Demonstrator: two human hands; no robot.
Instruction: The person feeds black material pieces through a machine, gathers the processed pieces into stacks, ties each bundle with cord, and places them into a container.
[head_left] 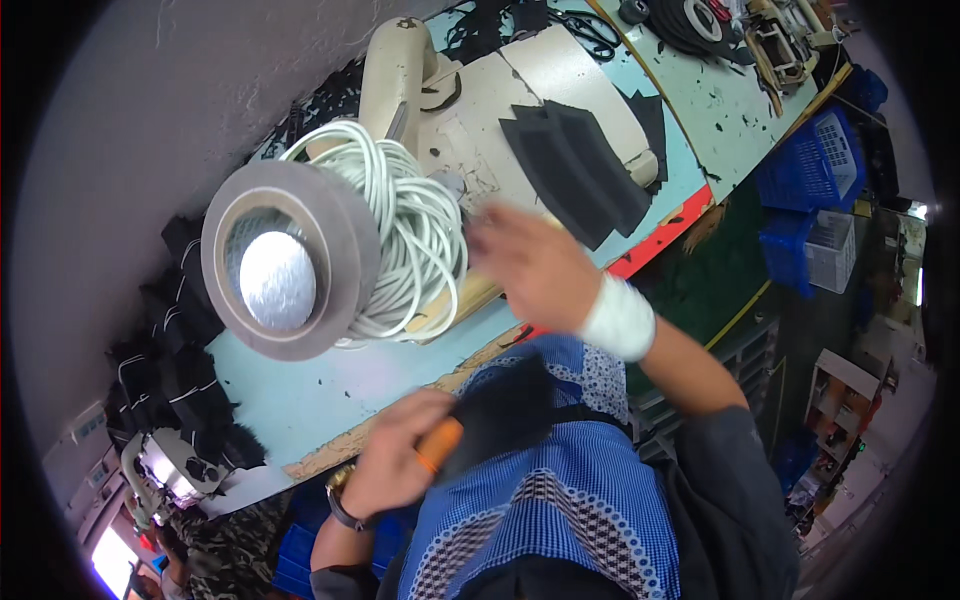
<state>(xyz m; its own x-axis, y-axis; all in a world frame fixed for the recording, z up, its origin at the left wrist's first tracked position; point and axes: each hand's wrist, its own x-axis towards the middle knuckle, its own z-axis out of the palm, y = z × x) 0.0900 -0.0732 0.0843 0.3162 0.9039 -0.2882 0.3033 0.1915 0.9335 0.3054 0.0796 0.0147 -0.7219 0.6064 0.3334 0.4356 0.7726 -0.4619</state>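
Observation:
My left hand (400,455), with a dark watch at the wrist, is closed on a black fabric piece (505,415) in front of my blue patterned apron. An orange handle-like thing (440,443) shows in the same grip; its other end is hidden. My right hand (540,265), a white band round its wrist, is raised over the table's near edge beside a bundle of white cord (415,240). Its fingertips are smeared by motion, so whether they hold anything is unclear. Beyond it, black curved fabric pieces (580,170) lie stacked on the pale bed of a sewing machine (395,80).
A big tape roll (345,300) stands by the cord, close to my view. Black sewn pieces (180,350) hang in a heap at the left. Scissors (590,35) lie at the back. Blue baskets (815,160) stand at the right. Another person in camouflage cloth (230,550) is at lower left.

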